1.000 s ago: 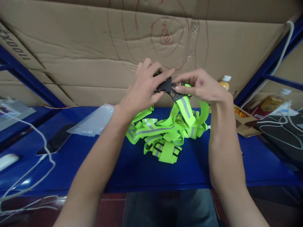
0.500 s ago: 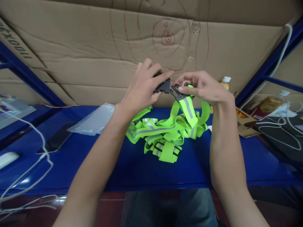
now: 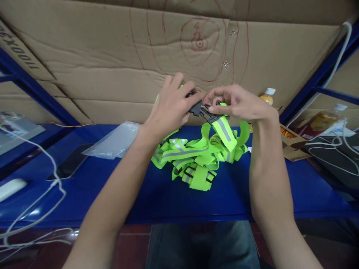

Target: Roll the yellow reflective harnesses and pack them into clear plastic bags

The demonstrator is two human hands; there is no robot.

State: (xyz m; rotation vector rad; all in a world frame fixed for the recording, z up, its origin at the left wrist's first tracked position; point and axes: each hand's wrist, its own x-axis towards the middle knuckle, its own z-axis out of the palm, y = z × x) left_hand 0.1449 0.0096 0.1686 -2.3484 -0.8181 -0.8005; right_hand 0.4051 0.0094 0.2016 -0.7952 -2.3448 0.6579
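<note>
My left hand (image 3: 175,102) is closed on the black socket half of a side-release buckle (image 3: 196,108). Opposite it, my right hand (image 3: 235,101) pinches the pronged half of the buckle (image 3: 209,116), from which a neon-green strap (image 3: 225,131) with a grey reflective stripe hangs. The prongs are at the mouth of the socket; whether they have entered it I cannot tell. Beneath both hands, a tangled heap of green reflective straps (image 3: 185,154) lies on the blue shelf (image 3: 224,201), with black-edged loops at its front.
A clear plastic bag (image 3: 114,142) and a dark phone (image 3: 70,162) lie to the left, near white cables (image 3: 53,168). At the right are an open cardboard box (image 3: 294,145) and bottles (image 3: 322,121). A cardboard panel (image 3: 98,56) with red drawn rings stands behind.
My left hand has moved slightly right and down with the socket half, bringing it closer to the prongs. The pronged half has tilted a little. The view has shifted slightly.
</note>
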